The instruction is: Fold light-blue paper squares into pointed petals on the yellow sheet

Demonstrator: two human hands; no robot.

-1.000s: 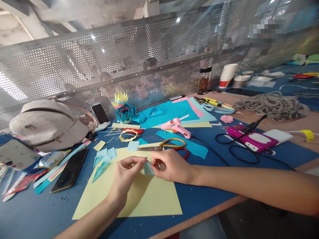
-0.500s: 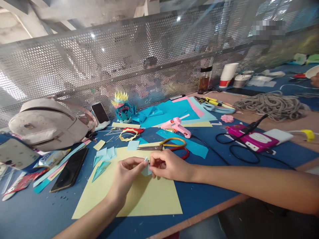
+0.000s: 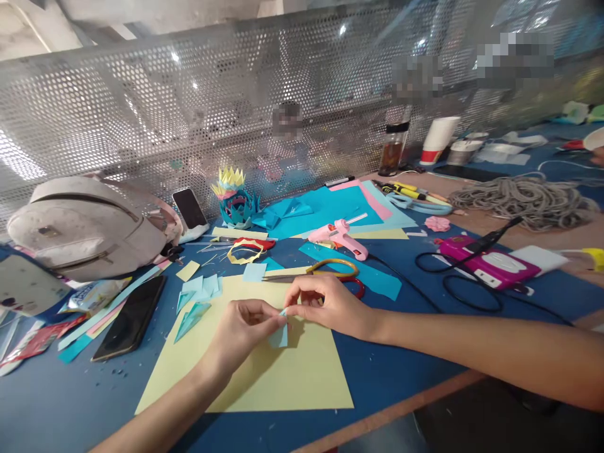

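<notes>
- Since a second ago your hands have drifted slightly up the yellow sheet (image 3: pixel 283 377), and the light-blue paper piece (image 3: pixel 279 335) now hangs lower below your fingertips.
- Containers: a dark-lidded jar (image 3: pixel 391 150) of brownish liquid and a white paper cup (image 3: pixel 436 139) stand at the far edge by the mesh screen (image 3: pixel 141 113); the cup's contents cannot be seen.
- Your left hand (image 3: pixel 243 332) reaches in from below, wrist bent, thumb and forefinger pinching the piece's top.
- Your right hand (image 3: pixel 330 305) comes across from the right, fingers curled, pinching the same top edge.
- The piece sits just above the yellow sheet, near the scissors (image 3: pixel 325 269).
</notes>
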